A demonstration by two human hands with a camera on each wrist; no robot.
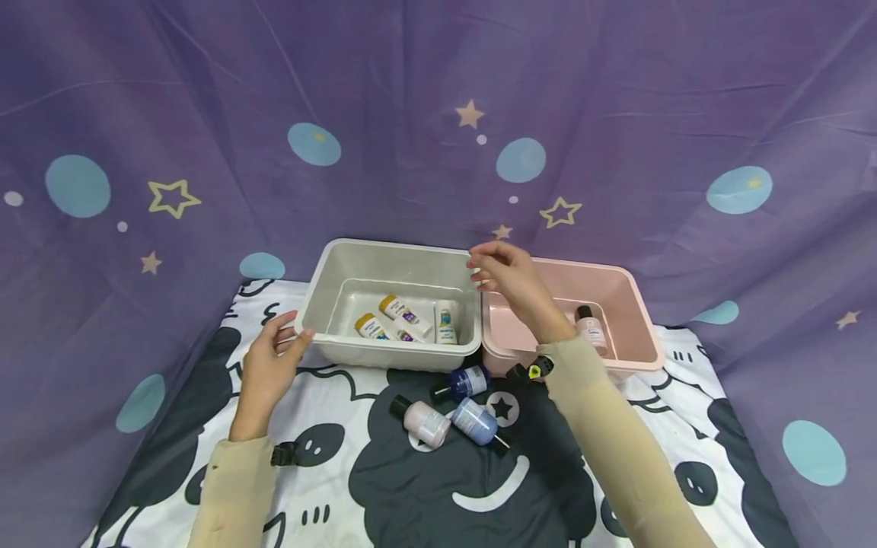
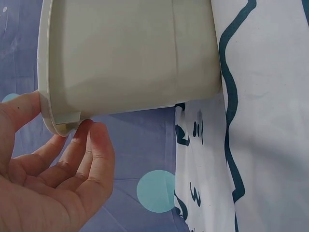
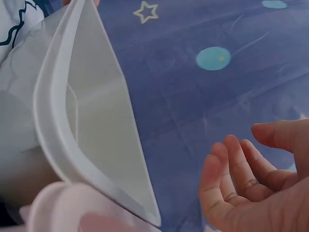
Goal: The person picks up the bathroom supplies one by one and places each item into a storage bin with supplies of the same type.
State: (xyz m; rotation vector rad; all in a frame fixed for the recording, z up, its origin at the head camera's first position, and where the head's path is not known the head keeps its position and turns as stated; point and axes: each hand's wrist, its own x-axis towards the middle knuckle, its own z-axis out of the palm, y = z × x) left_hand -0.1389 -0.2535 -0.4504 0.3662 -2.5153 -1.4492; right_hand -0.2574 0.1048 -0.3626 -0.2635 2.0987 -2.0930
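At the front left corner of an off-white plastic bin [image 1: 393, 344], my left hand [image 1: 269, 367] grips the rim, thumb on top and fingertips below the lip [image 2: 46, 79]. My right hand [image 1: 512, 283] hovers over the spot where this bin meets a pink bin [image 1: 603, 272]. Its fingers are loosely bent with nothing between them, apart from the bin wall in the right wrist view [image 3: 253, 181]. Inside the off-white bin lie several small white containers [image 1: 406, 313], some with yellow caps. A pink bottle [image 1: 591, 335] with a black cap leans in the pink bin.
Before the bins, a pale pink bottle [image 1: 426, 424], a light blue bottle [image 1: 475, 421] and a dark blue bottle [image 1: 471, 381] lie on the sheep-print cloth [image 1: 384, 487]. A purple curtain [image 1: 411, 183] hangs right behind the bins.
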